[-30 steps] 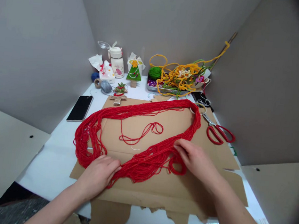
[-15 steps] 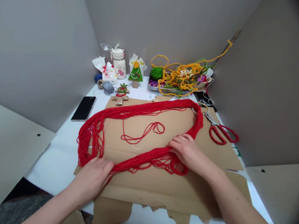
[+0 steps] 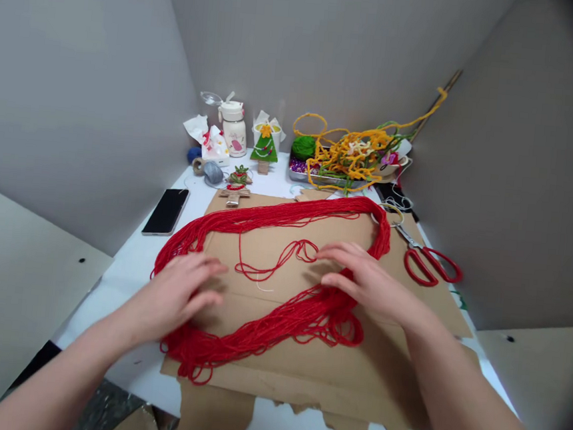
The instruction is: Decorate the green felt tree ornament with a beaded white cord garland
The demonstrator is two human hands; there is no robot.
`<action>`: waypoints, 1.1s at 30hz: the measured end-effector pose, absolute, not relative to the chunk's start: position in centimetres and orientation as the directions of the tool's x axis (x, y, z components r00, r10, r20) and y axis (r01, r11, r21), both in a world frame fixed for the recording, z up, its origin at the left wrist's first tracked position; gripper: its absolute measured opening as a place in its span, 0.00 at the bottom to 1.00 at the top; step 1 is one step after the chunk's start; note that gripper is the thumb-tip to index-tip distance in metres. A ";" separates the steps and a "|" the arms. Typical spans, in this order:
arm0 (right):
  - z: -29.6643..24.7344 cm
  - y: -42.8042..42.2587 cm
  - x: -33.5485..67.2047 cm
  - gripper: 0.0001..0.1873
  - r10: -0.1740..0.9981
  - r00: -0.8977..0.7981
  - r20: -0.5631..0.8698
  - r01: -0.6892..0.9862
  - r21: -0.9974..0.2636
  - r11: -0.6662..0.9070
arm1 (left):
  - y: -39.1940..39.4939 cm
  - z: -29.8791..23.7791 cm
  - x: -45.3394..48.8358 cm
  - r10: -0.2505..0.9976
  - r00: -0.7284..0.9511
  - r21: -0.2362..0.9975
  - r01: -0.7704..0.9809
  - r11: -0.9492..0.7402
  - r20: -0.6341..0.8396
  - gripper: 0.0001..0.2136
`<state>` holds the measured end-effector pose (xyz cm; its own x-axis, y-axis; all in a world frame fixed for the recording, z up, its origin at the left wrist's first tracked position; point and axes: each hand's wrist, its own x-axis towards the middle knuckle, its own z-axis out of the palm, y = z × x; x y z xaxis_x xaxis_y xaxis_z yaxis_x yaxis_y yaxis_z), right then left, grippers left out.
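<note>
A big loop of red yarn [image 3: 276, 215] lies spread in a rough oval on a sheet of brown cardboard [image 3: 402, 379]. My left hand [image 3: 182, 293] is over the loop's left end, fingers apart, and it hides part of the strands there. At the loop's right side, my right hand [image 3: 361, 275] hovers with thumb and fingers spread, its fingertips near the loose end of a thin red strand [image 3: 283, 258] inside the oval. Neither hand grips anything. Below my left hand the strands have bunched toward the near edge.
Red-handled scissors [image 3: 425, 261] lie at the right, a phone [image 3: 166, 212] at the left. Along the back stand a white bottle [image 3: 234, 130], a felt tree [image 3: 265, 147] and a tray [image 3: 297, 174] of yellow and green yarn. Grey panels [image 3: 331, 45] enclose the table.
Both hands have let go of the near strands. My left hand has moved up, my right slightly up. The yarn's near left part now lies lower and more spread out.
</note>
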<state>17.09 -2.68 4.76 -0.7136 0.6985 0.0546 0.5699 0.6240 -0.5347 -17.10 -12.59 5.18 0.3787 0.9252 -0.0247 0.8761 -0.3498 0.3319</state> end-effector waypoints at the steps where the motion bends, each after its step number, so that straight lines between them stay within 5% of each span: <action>1: 4.5 -1.8 16.3 0.16 0.705 -0.704 0.083 0.569 -0.528 0.630 | -10.7 5.1 -17.4 0.937 0.349 0.310 0.890 -0.335 0.009 0.18; 7: 0.6 3.0 12.4 0.21 0.787 -0.616 0.038 0.694 -0.447 0.565 | -1.2 2.0 -17.7 0.958 0.258 0.192 0.941 -0.278 0.122 0.18; 12: 0.2 3.0 12.0 0.03 0.768 -0.640 -0.013 0.692 -0.444 0.569 | 1.4 0.5 -18.3 0.984 0.172 0.135 0.975 -0.177 0.046 0.15; 19: 4.0 1.9 13.8 0.10 0.497 -0.848 -0.186 0.451 -0.746 0.490 | 1.5 1.0 -19.3 0.983 0.038 0.064 0.997 -0.050 0.182 0.16; 23: 4.1 3.6 14.3 0.13 0.723 -0.685 -0.089 0.598 -0.635 0.489 | 1.3 1.5 -20.2 0.995 0.057 0.067 0.996 -0.063 0.086 0.23; 26: 3.6 4.1 13.8 0.12 0.732 -0.678 -0.068 0.610 -0.609 0.507 | 1.0 2.0 -20.7 0.997 0.039 0.046 0.998 -0.043 0.071 0.22; 33: 2.4 0.5 9.7 0.15 0.628 -0.776 -0.064 0.572 -0.492 0.657 | 0.9 1.6 -19.8 0.912 0.371 0.155 0.904 -0.398 0.172 0.09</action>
<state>9.70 0.49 2.36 -0.7759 0.6276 -0.0639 0.5718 0.6569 -0.4915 -19.83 0.88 1.58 0.3715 0.9123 0.1723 0.9043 -0.3976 0.1552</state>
